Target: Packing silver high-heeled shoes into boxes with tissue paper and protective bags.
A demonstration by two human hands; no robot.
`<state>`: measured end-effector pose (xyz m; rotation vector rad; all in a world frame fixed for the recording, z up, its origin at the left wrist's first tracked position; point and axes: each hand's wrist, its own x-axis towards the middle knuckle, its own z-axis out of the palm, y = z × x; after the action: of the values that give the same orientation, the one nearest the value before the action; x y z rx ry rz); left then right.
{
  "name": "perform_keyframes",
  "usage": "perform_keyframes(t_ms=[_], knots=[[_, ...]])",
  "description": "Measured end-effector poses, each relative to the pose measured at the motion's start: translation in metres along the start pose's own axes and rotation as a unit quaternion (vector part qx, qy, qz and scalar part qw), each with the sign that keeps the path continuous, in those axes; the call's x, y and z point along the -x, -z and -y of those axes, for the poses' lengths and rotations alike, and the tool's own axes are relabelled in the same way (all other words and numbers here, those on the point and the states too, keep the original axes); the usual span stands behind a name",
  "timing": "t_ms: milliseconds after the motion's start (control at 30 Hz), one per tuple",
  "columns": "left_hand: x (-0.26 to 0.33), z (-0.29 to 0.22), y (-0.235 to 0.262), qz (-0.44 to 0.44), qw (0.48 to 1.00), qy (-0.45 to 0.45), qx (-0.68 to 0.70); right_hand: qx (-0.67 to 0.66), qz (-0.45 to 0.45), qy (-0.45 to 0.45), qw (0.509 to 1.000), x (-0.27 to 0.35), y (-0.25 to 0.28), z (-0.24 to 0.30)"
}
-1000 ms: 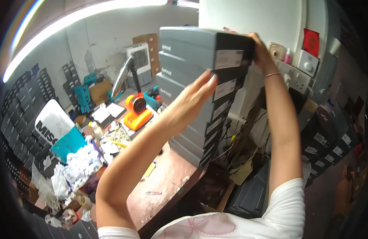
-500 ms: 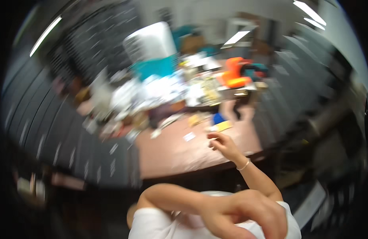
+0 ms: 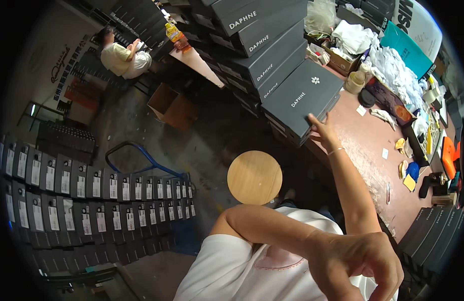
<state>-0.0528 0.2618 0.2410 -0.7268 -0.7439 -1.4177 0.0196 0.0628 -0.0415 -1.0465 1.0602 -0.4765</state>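
Shoeboxes [image 3: 300, 98], lids shut, touched by open right hand [image 3: 322, 131]; left hand [image 3: 360, 263] seemingly loosely curled, empty

Below you lies a grey concrete floor [image 3: 141, 130], with a round wooden stool [image 3: 254, 177] close by. Rows of dark boxes [image 3: 91, 200] line it to your left, beside a blue cart handle [image 3: 136, 155]. An open cardboard carton [image 3: 172, 106] sits farther off. Your counter [image 3: 372, 150] is reddish-brown, strewn with white paper scraps [image 3: 392, 65].
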Motion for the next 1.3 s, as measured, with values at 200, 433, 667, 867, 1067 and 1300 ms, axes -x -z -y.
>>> perform_keyframes(t_ms=[200, 433, 667, 867, 1067, 1300], knots=[[-0.013, 0.023, 0.02, -0.032, 0.995, 0.059, 0.073, -0.155, -0.014, -0.013, 0.988, -0.003, 0.029, -0.021], [-0.041, 0.083, 0.072, -0.024, 0.984, 0.117, 0.136, -0.19, -0.019, 0.019, 0.981, 0.085, 0.216, -0.092], [-0.071, 0.116, 0.154, 0.054, 0.936, 0.242, -0.252, -0.113, -0.158, -0.084, 0.977, 0.119, 0.333, -0.127], [0.132, 0.03, 0.335, -0.247, 0.309, 0.314, -0.863, -0.007, -0.058, -0.069, 0.996, 0.115, 0.343, -0.099], [0.142, 0.012, 0.375, -0.58, 0.554, 0.52, -0.294, -0.15, -0.087, -0.174, 0.969, 0.097, 0.368, -0.098], [0.073, -0.001, 0.341, -0.556, 0.656, 0.374, -0.347, -0.115, -0.167, 0.068, 0.977, 0.114, 0.328, -0.049]])
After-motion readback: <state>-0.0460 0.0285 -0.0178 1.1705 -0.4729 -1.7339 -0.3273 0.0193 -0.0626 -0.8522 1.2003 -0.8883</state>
